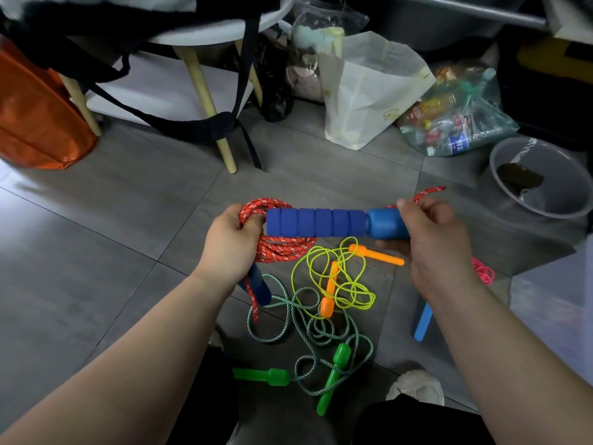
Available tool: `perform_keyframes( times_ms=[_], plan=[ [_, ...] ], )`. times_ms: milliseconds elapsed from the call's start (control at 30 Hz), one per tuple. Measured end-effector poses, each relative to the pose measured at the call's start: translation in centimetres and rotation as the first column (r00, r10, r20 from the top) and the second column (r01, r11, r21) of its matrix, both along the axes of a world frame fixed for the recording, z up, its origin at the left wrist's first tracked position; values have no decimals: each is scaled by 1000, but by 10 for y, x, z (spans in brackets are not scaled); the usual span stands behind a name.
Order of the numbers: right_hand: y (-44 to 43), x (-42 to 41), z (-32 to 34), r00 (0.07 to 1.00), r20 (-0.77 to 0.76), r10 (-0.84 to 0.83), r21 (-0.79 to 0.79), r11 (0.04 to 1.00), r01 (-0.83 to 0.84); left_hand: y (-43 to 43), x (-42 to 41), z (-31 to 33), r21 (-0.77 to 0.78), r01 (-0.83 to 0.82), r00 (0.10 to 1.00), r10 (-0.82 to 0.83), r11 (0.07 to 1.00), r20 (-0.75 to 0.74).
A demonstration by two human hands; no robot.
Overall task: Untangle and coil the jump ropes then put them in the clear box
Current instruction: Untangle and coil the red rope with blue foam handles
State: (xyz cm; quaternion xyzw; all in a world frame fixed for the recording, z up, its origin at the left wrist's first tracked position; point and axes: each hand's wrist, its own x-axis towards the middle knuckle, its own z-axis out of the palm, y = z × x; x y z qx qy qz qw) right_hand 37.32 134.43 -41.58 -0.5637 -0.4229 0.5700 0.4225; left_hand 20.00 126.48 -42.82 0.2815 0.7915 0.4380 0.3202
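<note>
red braided jump rope (282, 250), a woven cord flecked with white, is gathered in several loops and held above a grey tiled floor (96, 239); it is not yet in any box. the person's left hand (231, 244) has its fingers curled tight through the loops. the right hand (433, 248) clamps the smooth plastic end of the rope's blue foam-ribbed handle (316, 222), with thumb and forefinger pinching the cord where it leaves the handle. the handle lies level between the two hands, and its grip is soft-looking foam in six padded rings. a second dark blue handle (260, 292) hangs below the left wrist.

likely risks: the loops are bunched, not tied, so a slack left grip would probably let them spring apart and drop. the dangling handle and its tail hang close over the tangle below and could snag there when the bundle is moved.

on the floor beneath lie a thin, glossy yellow-green cord (346, 284) with orange plastic handles (375, 253), looped on itself, and a speckled green braided rope (321, 332) with bright green plastic handles (277, 376). these two ropes overlap. a pink cord (484, 273) and a pale blue handle (422, 322) show beside the right forearm. a pale translucent shape (552, 303) at the right edge may be the clear box; i cannot tell.
</note>
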Motion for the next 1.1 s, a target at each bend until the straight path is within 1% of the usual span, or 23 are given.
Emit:
perform_keyframes(
  times_ms=[67, 100, 167, 267, 333, 400, 500, 533, 567, 600, 667, 733, 833, 967, 1033, 1100],
  plan=[
    [0, -1, 2, 997, 75, 22, 117, 993, -31, 0, 0, -1, -32, 16, 1000, -16, 999, -15],
    [0, -1, 2, 990, 138, 36, 168, 984, -60, 0, 0, -1, -52, 27, 999, -28, 998, -17],
    [-2, -1, 4, 969, 243, 43, 231, 968, -101, 1, 1, -2, -95, 53, 998, -56, 994, -29],
    [-4, -3, 6, 967, 255, 32, 260, 960, -100, 2, 3, -2, -141, 75, 995, -84, 987, -56],
    [-1, -3, 6, 971, 240, 20, 241, 967, -79, 2, 2, -1, -129, 79, 995, -86, 989, -48],
    [4, 0, 4, 975, 213, 59, 162, 982, -95, 2, 1, 0, -101, 72, 997, -74, 992, -18],
    [7, 6, 1, 964, 105, 243, 11, 969, -245, 1, 0, 3, -77, 69, 997, -67, 995, 22],
    [7, 7, 1, 948, 91, 304, -17, 953, -304, 0, -1, 4, -61, 56, 996, -52, 997, 70],
    [8, 8, 1, 933, 85, 350, -39, 937, -347, 0, -2, 6, -41, 34, 988, -27, 999, 152],
    [9, 10, 2, 922, 77, 379, -58, 925, -376, 0, -2, 8, -21, 10, 966, -4, 1000, 259],
    [12, 14, 4, 906, 50, 421, -74, 906, -417, -1, -2, 12, 14, -31, 891, 21, 999, 454],
    [16, 17, 6, 886, 37, 463, -65, 885, -460, 0, -2, 14, 13, -28, 848, 17, 1000, 530],
    [16, 21, 8, 847, 31, 531, -31, 847, -530, 0, -2, 14, -12, -6, 837, 11, 1000, 548],
    [16, 24, 12, 807, 42, 589, -9, 808, -589, 0, -2, 12, -53, 36, 850, -3, 998, 527],
    [15, 24, 16, 795, 74, 603, -7, 797, -604, -1, -2, 11, -71, 52, 876, -11, 996, 482],
    [14, 23, 17, 791, 119, 600, -6, 797, -604, -1, -4, 9, -84, 51, 920, -14, 995, 391]
  ],
)
